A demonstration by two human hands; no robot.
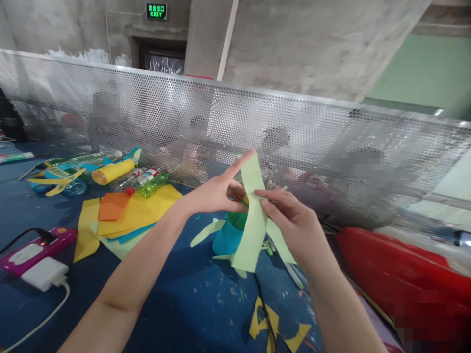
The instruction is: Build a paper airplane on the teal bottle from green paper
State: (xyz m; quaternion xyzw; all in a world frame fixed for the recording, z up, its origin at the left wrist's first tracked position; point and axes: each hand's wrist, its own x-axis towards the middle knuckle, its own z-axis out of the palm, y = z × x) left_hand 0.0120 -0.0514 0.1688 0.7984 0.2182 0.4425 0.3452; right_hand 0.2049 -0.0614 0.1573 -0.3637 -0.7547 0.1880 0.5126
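A pale green paper strip stands tilted in front of me, its lower end hanging before a blue paper-wrapped green container. Pale green leaf-shaped pieces stick out around the container's base. My right hand pinches the strip's right edge near the middle between thumb and fingers. My left hand is at the strip's left side, index finger stretched along its upper edge. Its thumb and other fingers curl together behind the strip, by the container's top; what they grip there is hidden.
Yellow paper sheets and an orange piece lie left, before plastic bottles and a yellow roll. A purple power strip with a white charger is nearer. Yellow scraps lie in front; red material is right. A perforated metal screen borders the table.
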